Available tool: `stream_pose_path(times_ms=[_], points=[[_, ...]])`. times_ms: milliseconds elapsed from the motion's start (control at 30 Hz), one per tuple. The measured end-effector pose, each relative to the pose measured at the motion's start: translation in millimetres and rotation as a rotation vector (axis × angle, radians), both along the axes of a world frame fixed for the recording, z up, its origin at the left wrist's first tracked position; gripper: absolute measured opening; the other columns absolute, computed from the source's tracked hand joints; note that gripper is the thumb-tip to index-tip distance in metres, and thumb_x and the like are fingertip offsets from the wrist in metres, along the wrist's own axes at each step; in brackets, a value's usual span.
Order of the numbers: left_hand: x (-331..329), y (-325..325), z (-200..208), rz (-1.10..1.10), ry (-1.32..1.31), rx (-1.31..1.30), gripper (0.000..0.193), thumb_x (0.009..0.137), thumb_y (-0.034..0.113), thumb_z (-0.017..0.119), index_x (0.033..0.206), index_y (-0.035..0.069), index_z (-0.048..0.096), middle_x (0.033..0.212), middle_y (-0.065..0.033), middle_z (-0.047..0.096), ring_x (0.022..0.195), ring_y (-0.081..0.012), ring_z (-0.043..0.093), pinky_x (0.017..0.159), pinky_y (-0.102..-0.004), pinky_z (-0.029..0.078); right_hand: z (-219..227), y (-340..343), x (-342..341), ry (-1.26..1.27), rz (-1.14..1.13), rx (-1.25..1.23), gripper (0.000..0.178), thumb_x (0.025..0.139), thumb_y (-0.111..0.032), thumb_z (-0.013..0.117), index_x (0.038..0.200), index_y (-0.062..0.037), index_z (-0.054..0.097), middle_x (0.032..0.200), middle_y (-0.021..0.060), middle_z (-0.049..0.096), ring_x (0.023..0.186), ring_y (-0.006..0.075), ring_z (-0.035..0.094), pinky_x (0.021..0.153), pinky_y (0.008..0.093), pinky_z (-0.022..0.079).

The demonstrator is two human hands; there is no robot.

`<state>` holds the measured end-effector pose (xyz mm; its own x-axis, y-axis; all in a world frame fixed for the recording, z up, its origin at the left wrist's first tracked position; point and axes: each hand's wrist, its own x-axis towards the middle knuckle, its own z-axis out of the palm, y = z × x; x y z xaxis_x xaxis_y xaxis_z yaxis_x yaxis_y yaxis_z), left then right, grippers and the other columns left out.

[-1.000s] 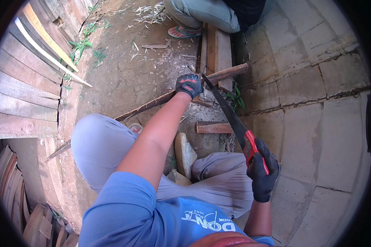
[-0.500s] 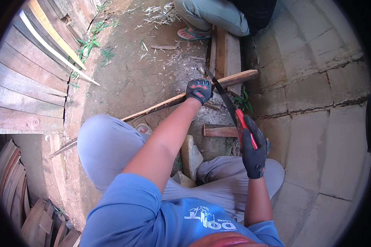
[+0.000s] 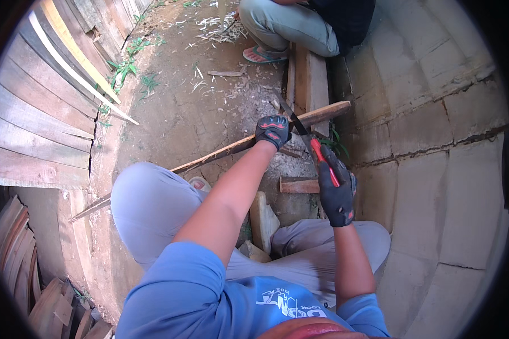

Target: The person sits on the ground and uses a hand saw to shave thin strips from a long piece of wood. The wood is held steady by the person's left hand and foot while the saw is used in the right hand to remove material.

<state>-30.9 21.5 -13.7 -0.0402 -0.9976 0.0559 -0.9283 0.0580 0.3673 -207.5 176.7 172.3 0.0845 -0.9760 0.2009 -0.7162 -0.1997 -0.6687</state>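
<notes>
My gloved left hand (image 3: 273, 131) is closed around a long, narrow wooden plank (image 3: 226, 150) that slants from the lower left up to the right. In my right hand (image 3: 337, 192), also gloved, is the red handle of a hand saw (image 3: 301, 129). Its dark blade lies across the plank just right of my left hand, with the tip pointing up and away. Under the plank's right part runs a thick wooden beam (image 3: 318, 76) on the ground. My left fingertips are hidden behind the glove's back.
A person (image 3: 291, 25) crouches at the far end by the beam. Concrete block wall (image 3: 418, 175) stands on the right, wooden boards (image 3: 39, 118) on the left. A short wood block (image 3: 298, 185) lies near my right hand. Wood shavings (image 3: 220, 31) litter the ground ahead.
My right hand has pushed the saw forward and slightly left, so more of its blade has passed over the plank. My left hand keeps its hold, shifted slightly down in view.
</notes>
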Motion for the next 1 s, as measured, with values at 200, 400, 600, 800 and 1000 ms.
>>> stream_pose_path(times_ms=[200,400,600,800,1000], points=[[2,0,-13,-0.031,-0.023,-0.062,0.030,0.088,0.038,0.079,0.104,0.013,0.082,0.108,-0.0124,0.081,0.102,-0.0297,0.079,0.084,-0.0451,0.062,-14,-39,17,-0.047,0.026,-0.021,0.034,0.105,-0.021,0.066,0.135,-0.0093,0.077,0.129,0.0220,0.077,0.123,0.0370,0.074,0.105,0.0433,0.056],[3,2,3,-0.048,0.079,0.042,0.025,0.094,0.031,0.069,0.103,0.013,0.083,0.107,-0.0137,0.081,0.100,-0.0302,0.079,0.085,-0.0457,0.062,-47,-90,46,-0.013,-0.041,0.074,0.041,0.104,-0.030,0.065,0.135,-0.0071,0.076,0.131,0.0221,0.076,0.125,0.0383,0.072,0.109,0.0460,0.055],[3,4,12,-0.051,0.121,0.075,0.023,0.096,0.028,0.066,0.102,0.015,0.083,0.105,-0.0146,0.082,0.101,-0.0307,0.080,0.084,-0.0461,0.062,-86,-148,72,-0.008,-0.040,0.032,0.044,0.102,-0.033,0.064,0.135,-0.0076,0.077,0.133,0.0214,0.076,0.126,0.0393,0.071,0.112,0.0459,0.053],[3,4,5,-0.024,0.145,0.035,0.025,0.096,0.028,0.063,0.101,0.014,0.084,0.102,-0.0131,0.083,0.097,-0.0308,0.081,0.081,-0.0454,0.062,-106,-169,81,-0.100,-0.031,0.029,0.044,0.104,-0.036,0.062,0.137,-0.0089,0.076,0.136,0.0194,0.075,0.128,0.0377,0.070,0.112,0.0450,0.053],[2,6,1,0.018,0.171,0.031,0.024,0.095,0.030,0.065,0.094,0.015,0.084,0.096,-0.0139,0.082,0.091,-0.0320,0.081,0.078,-0.0465,0.062,-115,-161,75,-0.172,0.000,-0.064,0.040,0.106,-0.028,0.064,0.139,-0.0088,0.075,0.136,0.0195,0.075,0.128,0.0373,0.071,0.110,0.0447,0.053]])
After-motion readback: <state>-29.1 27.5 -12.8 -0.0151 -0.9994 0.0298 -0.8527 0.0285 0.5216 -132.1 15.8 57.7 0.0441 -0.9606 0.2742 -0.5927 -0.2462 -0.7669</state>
